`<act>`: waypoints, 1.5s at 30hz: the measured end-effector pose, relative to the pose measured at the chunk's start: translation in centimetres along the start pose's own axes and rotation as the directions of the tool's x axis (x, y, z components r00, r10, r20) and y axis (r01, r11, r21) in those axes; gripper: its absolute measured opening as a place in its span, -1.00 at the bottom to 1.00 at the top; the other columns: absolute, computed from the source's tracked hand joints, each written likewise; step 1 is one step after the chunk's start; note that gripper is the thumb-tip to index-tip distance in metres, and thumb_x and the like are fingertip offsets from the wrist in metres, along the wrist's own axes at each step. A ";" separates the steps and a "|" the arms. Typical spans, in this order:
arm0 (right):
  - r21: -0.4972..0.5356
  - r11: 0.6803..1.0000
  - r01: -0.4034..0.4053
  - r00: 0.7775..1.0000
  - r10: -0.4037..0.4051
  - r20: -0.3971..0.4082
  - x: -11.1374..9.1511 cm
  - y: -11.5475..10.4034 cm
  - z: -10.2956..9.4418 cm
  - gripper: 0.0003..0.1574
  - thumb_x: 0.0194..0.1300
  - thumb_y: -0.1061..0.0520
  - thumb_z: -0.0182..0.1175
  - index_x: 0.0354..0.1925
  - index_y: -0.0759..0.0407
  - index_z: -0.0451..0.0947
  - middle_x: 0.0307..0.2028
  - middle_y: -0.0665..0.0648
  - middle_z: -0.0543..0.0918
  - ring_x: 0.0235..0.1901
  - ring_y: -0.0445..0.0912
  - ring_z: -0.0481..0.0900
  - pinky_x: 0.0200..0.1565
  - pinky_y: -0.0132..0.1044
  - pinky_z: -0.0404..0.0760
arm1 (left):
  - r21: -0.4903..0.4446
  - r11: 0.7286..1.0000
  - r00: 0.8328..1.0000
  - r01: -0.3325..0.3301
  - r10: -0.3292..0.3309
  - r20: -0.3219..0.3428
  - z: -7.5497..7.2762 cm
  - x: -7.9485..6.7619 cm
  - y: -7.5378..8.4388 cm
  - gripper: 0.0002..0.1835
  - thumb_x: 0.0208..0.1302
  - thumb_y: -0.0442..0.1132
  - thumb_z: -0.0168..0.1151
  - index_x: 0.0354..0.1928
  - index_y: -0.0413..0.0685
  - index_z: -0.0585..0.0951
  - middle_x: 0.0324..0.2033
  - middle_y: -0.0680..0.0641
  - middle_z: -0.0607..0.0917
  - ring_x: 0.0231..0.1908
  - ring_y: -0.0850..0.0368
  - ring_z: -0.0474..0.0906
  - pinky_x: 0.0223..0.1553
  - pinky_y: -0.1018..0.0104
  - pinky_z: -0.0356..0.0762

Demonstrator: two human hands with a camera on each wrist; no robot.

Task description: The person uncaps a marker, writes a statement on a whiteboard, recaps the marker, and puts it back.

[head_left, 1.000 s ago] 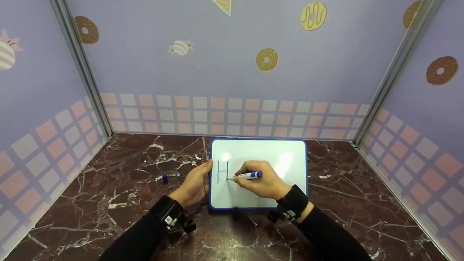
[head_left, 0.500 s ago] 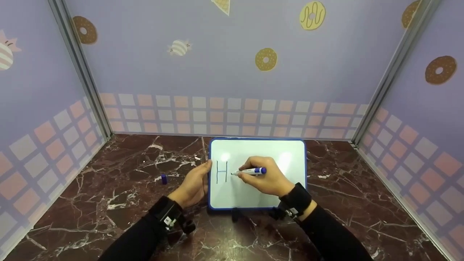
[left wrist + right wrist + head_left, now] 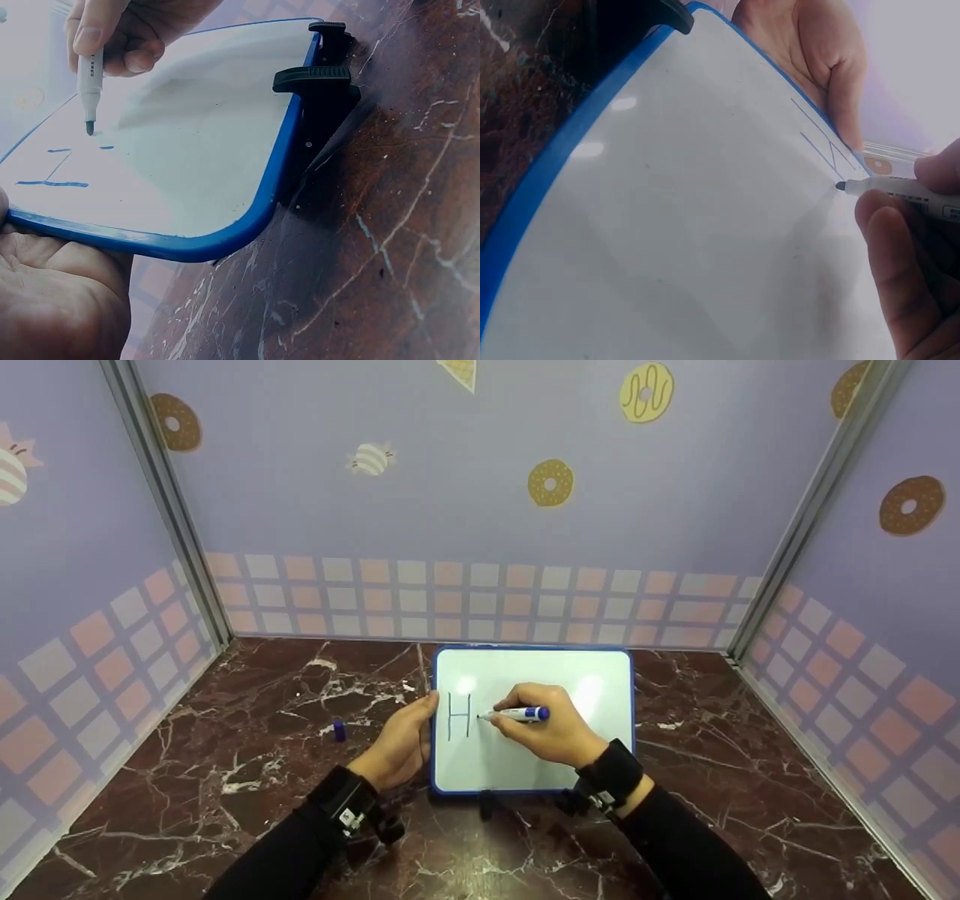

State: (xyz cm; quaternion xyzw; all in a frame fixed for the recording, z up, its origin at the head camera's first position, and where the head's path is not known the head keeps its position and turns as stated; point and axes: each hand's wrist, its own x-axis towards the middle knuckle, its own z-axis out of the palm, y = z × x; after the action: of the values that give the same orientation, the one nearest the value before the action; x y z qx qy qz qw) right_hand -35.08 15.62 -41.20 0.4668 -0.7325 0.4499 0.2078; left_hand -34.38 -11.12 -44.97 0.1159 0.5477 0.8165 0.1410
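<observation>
A whiteboard (image 3: 517, 772) with a blue frame leans on the table, tilted up toward me. My left hand (image 3: 397, 746) grips its left edge, thumb at the frame and the other fingers mostly hidden behind the board. In my right hand (image 3: 551, 727) a white marker (image 3: 907, 191) with a blue end is pinched between thumb and fingers. Its dark tip is just right of a blue letter H (image 3: 459, 715) drawn at the board's left side. Whether the tip touches the surface I cannot tell.
A blue marker cap (image 3: 339, 730) stands on the dark marble table (image 3: 247, 802), left of my left hand. Black clip-like feet (image 3: 319, 79) hold the board's lower edge. Patterned panels (image 3: 480, 525) enclose the back and sides.
The marker has left the foot of the H's right stroke and moved slightly right and up, with my right hand. My left hand keeps its grip on the board.
</observation>
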 end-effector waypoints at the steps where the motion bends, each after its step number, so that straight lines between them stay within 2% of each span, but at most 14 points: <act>1: -0.002 1.000 0.003 1.000 -0.003 0.002 0.0 0.0 0.0 -0.88 0.38 0.33 0.55 -0.25 0.20 0.77 -0.27 0.06 0.84 -0.22 0.00 0.85 -0.15 -0.23 0.83 | 0.003 1.000 1.000 0.000 0.000 0.002 0.0 0.0 0.0 -0.38 0.88 0.01 -0.17 0.60 -0.40 0.27 0.12 -0.14 0.81 0.07 0.00 0.79 0.12 0.01 0.83; 12: -0.025 0.999 0.019 1.000 -0.019 0.006 0.0 -0.1 -0.2 -0.89 0.39 0.33 0.54 -0.23 0.18 0.78 -0.28 0.04 0.83 -0.24 -0.01 0.84 -0.17 -0.17 0.83 | 0.013 1.000 1.000 -0.003 0.003 0.019 0.0 -0.1 0.1 -0.36 0.89 0.02 -0.20 0.63 -0.38 0.26 0.15 -0.14 0.79 0.11 -0.01 0.78 0.14 -0.02 0.82; 28: -0.081 0.995 -0.059 0.998 0.059 0.004 0.1 -0.7 -0.8 -0.90 0.38 0.27 0.55 -0.26 0.14 0.79 -0.28 0.01 0.85 -0.35 -0.11 0.78 -0.30 -0.28 0.75 | 0.013 1.000 1.000 -0.005 0.005 0.001 0.0 0.1 0.0 -0.37 0.88 0.03 -0.18 0.60 -0.38 0.31 0.15 -0.18 0.81 0.09 -0.02 0.79 0.13 0.01 0.82; 37: -0.088 0.990 -0.110 0.994 0.112 0.009 0.2 -0.8 -1.1 -0.89 0.37 0.26 0.55 -0.29 0.15 0.78 -0.35 -0.02 0.83 -0.46 -0.20 0.69 -0.40 -0.35 0.68 | 0.029 1.000 1.000 -0.007 0.006 0.018 0.0 -0.1 0.1 -0.37 0.89 0.03 -0.23 0.66 -0.31 0.25 0.24 -0.17 0.76 0.16 -0.03 0.76 0.16 -0.01 0.81; 45: -0.083 0.987 -0.134 0.991 0.136 0.010 0.2 -0.9 -1.4 -0.86 0.34 0.28 0.56 -0.32 0.15 0.77 -0.34 -0.03 0.84 -0.44 -0.18 0.71 -0.38 -0.35 0.69 | 0.018 1.000 1.000 -0.007 0.007 0.005 0.1 0.0 0.1 -0.39 0.89 0.01 -0.21 0.63 -0.33 0.30 0.20 -0.19 0.79 0.12 -0.03 0.79 0.13 -0.01 0.82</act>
State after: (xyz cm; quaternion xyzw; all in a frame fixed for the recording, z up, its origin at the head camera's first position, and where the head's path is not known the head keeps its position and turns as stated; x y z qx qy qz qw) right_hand -34.55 16.56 -39.86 0.4107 -0.7820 0.4286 0.1902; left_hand -34.37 -11.07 -44.89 0.1212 0.5544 0.8116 0.1384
